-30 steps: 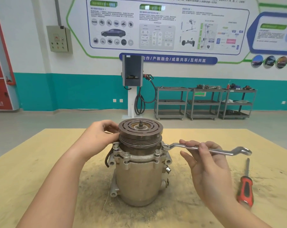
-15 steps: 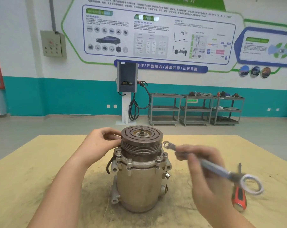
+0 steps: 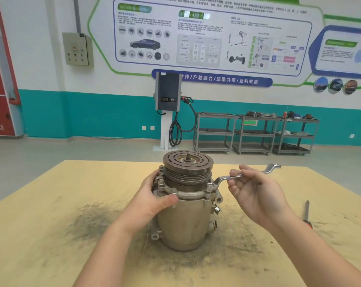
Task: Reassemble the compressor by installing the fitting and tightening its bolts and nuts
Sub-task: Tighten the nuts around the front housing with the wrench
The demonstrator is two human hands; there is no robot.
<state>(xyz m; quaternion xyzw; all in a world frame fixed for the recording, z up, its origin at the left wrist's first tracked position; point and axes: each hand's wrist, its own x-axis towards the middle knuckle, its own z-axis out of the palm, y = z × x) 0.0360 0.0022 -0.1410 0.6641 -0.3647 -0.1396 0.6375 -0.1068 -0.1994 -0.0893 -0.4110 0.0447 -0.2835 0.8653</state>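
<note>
Now the bolt-tightening is in hand: the compressor stands upright mid-table, the left hand gripping its flange, the right hand pinching the wrench. Its ring sits on a right-side flange bolt (seemingly fully seated). Next comes a steady swing, the body braced against turning.

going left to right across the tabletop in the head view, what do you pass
left hand gripping the housing → upright grey metal compressor with grooved pulley → silver ring wrench seated on a flange bolt → right hand holding the wrench shaft → red-handled screwdriver lying on the yellow table
</note>
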